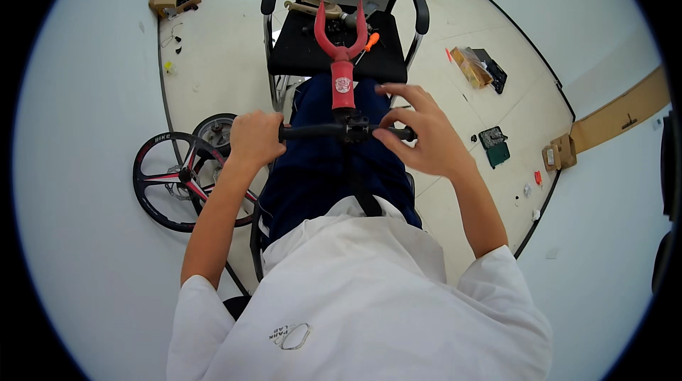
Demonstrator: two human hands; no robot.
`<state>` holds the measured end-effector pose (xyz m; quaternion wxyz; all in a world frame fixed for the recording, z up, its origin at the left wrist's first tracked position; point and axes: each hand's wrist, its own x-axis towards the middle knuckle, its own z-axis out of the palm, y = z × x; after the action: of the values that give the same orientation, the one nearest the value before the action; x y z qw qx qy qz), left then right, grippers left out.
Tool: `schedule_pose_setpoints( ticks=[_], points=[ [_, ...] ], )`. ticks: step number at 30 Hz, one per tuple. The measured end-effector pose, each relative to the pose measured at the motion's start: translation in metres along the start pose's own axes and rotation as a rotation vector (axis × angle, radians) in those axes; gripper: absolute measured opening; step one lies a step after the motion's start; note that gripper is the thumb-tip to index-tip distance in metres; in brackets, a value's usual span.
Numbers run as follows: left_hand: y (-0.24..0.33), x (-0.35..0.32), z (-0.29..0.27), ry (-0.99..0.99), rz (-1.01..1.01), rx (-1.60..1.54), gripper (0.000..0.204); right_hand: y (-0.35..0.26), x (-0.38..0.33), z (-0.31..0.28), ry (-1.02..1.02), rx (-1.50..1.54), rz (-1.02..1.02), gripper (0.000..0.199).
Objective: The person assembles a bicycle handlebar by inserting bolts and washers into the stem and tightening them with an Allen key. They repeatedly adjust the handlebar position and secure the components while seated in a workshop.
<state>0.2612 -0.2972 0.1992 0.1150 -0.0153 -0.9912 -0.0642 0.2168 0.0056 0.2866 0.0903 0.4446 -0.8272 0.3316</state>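
Observation:
A black bicycle handlebar [316,131] lies crosswise above my lap. My left hand [254,141] is wrapped round its left end. Around the bar's right part, my right hand [430,133] has its fingers curved and apart, with thumb and index finger close to the bar; whether they touch it I cannot tell. At the bar's middle sits a black stem clamp [356,129]. From there a red bicycle fork [342,72] points away from me, its two prongs over the chair seat.
Ahead stands a black office chair [284,57] holding an orange-handled screwdriver [372,41] and other metal parts. At left, a spoked bicycle wheel [142,185] leans by a smaller wheel [217,125]. On the right floor lie an open green toolbox [497,153] and cardboard boxes [565,151].

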Motion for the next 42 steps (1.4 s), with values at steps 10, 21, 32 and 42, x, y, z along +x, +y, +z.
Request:
schedule_pose_setpoints(
  ticks=[10,21,32,42],
  points=[
    [0.001,0.001,0.000,0.000,0.012,0.026,0.022,0.030,0.024,0.002,0.220,-0.467,0.034,0.051],
    [-0.001,-0.001,-0.001,-0.015,0.000,0.022,0.021,0.019,0.040,0.027,-0.102,0.013,0.080,0.046],
    [-0.002,-0.003,0.000,-0.005,-0.008,0.011,0.016,-0.007,0.032,-0.006,-0.176,0.060,0.001,0.042],
    [0.002,0.001,-0.003,-0.010,0.007,0.027,0.017,0.023,0.044,0.030,-0.042,0.000,0.111,0.051]
  ],
)
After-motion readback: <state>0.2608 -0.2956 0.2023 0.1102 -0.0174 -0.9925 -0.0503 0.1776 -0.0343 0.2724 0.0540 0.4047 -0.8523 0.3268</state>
